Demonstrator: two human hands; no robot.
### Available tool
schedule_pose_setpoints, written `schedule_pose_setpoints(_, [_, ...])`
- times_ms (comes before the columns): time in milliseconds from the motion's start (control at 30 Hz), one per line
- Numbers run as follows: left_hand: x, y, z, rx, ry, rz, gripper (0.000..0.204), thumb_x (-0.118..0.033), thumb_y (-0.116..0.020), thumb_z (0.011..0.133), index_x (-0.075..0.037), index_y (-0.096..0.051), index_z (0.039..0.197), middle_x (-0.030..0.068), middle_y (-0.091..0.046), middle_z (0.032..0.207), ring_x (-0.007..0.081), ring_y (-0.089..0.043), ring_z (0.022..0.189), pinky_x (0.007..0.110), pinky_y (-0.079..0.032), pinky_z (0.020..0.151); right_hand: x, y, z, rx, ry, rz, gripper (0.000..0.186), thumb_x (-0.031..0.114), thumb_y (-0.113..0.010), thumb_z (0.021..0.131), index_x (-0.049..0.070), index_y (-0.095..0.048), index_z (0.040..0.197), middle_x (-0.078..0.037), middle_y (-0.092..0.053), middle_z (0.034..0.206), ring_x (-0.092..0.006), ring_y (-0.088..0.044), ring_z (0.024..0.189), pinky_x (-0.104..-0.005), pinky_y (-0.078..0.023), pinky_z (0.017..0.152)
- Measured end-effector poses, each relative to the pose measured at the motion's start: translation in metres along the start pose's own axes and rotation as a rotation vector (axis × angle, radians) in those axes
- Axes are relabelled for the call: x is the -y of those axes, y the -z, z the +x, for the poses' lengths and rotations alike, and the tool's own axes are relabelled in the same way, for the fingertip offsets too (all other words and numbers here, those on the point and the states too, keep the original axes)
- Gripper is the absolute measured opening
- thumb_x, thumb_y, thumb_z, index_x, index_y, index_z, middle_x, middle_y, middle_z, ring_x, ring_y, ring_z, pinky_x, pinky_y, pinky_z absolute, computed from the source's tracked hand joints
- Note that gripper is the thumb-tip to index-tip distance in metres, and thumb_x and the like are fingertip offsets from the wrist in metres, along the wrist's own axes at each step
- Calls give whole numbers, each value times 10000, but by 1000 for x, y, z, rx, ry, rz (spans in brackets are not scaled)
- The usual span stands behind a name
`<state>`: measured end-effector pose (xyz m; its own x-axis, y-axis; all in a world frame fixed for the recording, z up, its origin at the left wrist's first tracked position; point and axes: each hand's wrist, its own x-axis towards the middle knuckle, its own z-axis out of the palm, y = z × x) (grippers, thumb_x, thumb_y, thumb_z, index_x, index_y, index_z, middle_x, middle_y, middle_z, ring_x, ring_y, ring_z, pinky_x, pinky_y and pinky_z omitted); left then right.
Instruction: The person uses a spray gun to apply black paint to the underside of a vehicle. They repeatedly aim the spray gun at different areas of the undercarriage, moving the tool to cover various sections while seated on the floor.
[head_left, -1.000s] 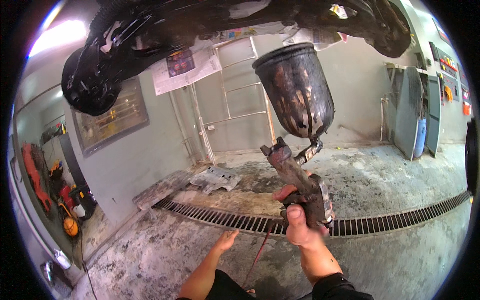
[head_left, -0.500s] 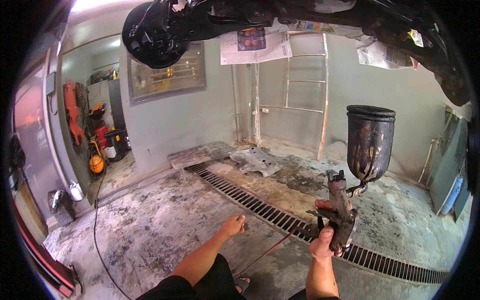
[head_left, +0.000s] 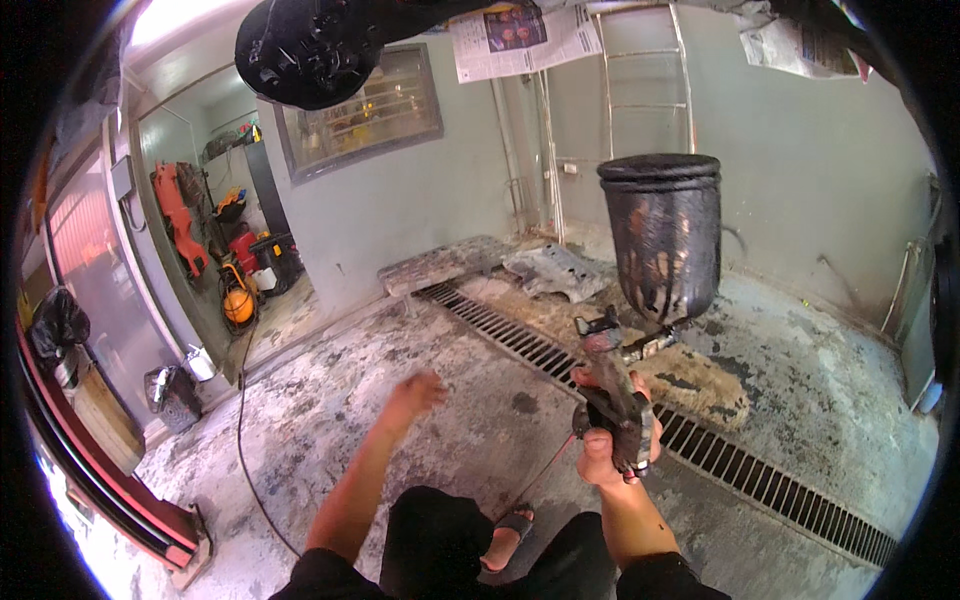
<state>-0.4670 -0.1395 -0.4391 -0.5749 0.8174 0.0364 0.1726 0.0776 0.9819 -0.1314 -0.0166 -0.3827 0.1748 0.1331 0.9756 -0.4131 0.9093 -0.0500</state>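
Right hand [head_left: 603,455]: at 5 o'clock, fingers and thumb wrapped round the spray gun's handle.
Spray gun [head_left: 622,400]: at 4 o'clock, held up over the floor, coated in dark residue.
Cup [head_left: 662,240]: between 2 and 3 o'clock, black, streaked, upright on the gun's angled fitting.
Left hand [head_left: 415,393]: at 7 o'clock, blurred, fingers loosely apart.
Drain grate [head_left: 780,492]: beyond, running out toward 4 o'clock.
Metal panel [head_left: 555,270]: farther, at 2 o'clock.

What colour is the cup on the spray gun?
The cup is mostly black with brownish patches, clearest in the head view.
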Motion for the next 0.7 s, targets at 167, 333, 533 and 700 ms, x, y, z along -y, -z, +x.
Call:
schedule_pose_setpoints(167, [-158,-12,-38,105,-432,131,637,-484,-585,1022,40,-547,1382,154,-695,1243,228,-654,1122,375,-491,983,10,-21,-18,49,-71,61,666,291,-764,929,-77,-495,1414,-216,-717,1050,-401,-691,916,-506,-539,889])
schedule_pose_setpoints(333, [-247,-73,-77,410,-719,52,711,-360,-757,940,77,-453,1413,125,-633,1303,226,-622,1160,383,-473,1041,16,-42,-29,75,-53,25,621,235,-782,911,-87,-533,1380,-209,-705,992,-336,-690,832,-447,-554,787])
schedule_pose_setpoints(533, [-271,-109,-90,459,-718,-129,681,-251,-858,863,55,-490,1347,71,-664,1154,137,-628,1059,333,-529,937,27,-47,-26,227,-139,33,678,247,-794,904,-99,-507,1411,-267,-654,1179,-345,-688,930,-415,-558,844])
schedule_pose_setpoints(700, [-267,-104,-87,285,-682,14,528,-259,-885,825,30,-625,1182,44,-710,1003,112,-655,924,317,-551,842,31,-50,-23,279,-147,-23,673,300,-741,940,-69,-492,1445,-293,-601,1336,-411,-654,1115,-440,-512,976])
